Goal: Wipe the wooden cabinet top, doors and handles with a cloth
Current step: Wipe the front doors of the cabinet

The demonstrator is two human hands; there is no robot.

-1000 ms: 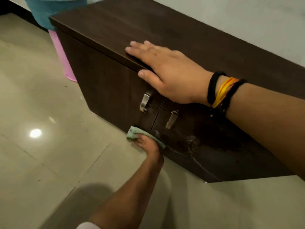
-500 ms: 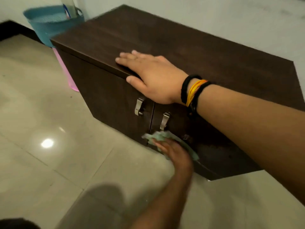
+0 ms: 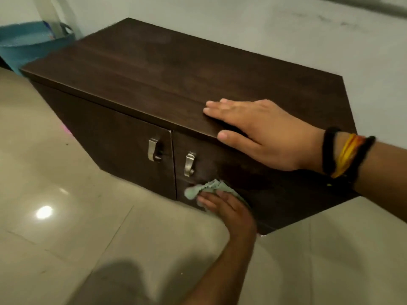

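Observation:
A low dark wooden cabinet (image 3: 154,69) stands on the floor against the wall. Its two doors carry metal handles, the left handle (image 3: 153,150) and the right handle (image 3: 189,164). My right hand (image 3: 259,133) lies flat, fingers together, on the front edge of the cabinet top, holding nothing. My left hand (image 3: 229,209) presses a pale green cloth (image 3: 206,190) against the lower part of the right door (image 3: 275,194), just below the right handle. Part of the cloth is hidden under my fingers.
A blue plastic basket (image 3: 26,45) with a white item in it stands behind the cabinet's left end. Glossy beige floor tiles (image 3: 66,216) spread in front, with a light reflection. A pale wall (image 3: 264,29) runs behind the cabinet.
My left hand has carried the cloth rightward from the gap between the doors onto the right door. My right hand now rests further right along the top edge. The camera view has shifted.

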